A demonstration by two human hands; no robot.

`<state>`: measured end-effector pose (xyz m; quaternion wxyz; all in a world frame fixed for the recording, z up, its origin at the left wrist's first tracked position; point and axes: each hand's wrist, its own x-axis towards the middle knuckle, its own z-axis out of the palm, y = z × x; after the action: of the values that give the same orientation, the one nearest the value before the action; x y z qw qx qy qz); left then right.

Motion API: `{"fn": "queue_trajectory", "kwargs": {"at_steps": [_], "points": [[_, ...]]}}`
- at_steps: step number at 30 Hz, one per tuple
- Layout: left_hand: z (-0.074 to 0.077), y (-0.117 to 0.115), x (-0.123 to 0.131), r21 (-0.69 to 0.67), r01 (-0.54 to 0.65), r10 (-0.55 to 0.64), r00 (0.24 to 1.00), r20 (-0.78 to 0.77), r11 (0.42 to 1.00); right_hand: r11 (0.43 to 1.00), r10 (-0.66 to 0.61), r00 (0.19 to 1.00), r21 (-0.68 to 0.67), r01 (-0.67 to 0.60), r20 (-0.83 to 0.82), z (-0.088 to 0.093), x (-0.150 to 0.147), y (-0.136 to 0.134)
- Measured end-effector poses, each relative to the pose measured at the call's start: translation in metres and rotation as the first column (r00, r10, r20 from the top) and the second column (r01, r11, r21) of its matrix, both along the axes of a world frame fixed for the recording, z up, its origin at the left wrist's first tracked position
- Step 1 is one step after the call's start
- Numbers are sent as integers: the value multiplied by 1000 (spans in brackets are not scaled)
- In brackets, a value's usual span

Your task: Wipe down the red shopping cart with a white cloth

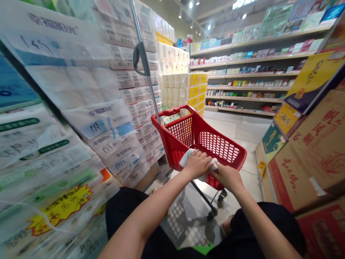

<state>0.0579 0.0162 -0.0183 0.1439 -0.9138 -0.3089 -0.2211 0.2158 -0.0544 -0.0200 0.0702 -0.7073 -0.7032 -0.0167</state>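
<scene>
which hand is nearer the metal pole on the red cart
Left. The left-hand grip is on the white cloth, below and right of the metal pole; the right-hand grip is farther right.

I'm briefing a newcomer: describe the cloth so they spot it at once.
Find the red shopping cart near the middle of the view. On its near rim, the left hand lies over the cloth, the right hand close beside. Pale and crumpled, it stands out against the red around it.
</scene>
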Motion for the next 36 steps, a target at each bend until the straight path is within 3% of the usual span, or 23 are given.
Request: {"fn": "queue_trajectory", "kwargs": {"at_steps": [5,13,17,21,26,32,34,36], "points": [[5,24,-20,-10,66,-66,997,-39,998,999,10,1000,32,-11,15,-2,13,1],[43,96,-117,62,-163,165,985,-38,985,1000,-4,1000,21,4,10,-3,36,9],[49,108,-139,98,-280,278,960,36,955,999,-7,1000,42,7,10,-3,34,9],[39,96,-117,78,-371,357,922,150,925,996,-16,999,85,19,-43,-3,25,5],[16,56,-65,-5,-341,335,920,202,940,980,54,984,198,-19,-173,-4,14,0],[-8,-6,9,-218,-146,208,932,297,965,917,152,978,389,-85,-146,-10,9,0],[-5,-14,18,-306,-14,123,933,339,952,910,179,975,398,-114,-130,-12,13,1],[5,-11,12,-362,139,3,931,364,922,917,189,976,374,-136,-109,-14,21,2]]}}
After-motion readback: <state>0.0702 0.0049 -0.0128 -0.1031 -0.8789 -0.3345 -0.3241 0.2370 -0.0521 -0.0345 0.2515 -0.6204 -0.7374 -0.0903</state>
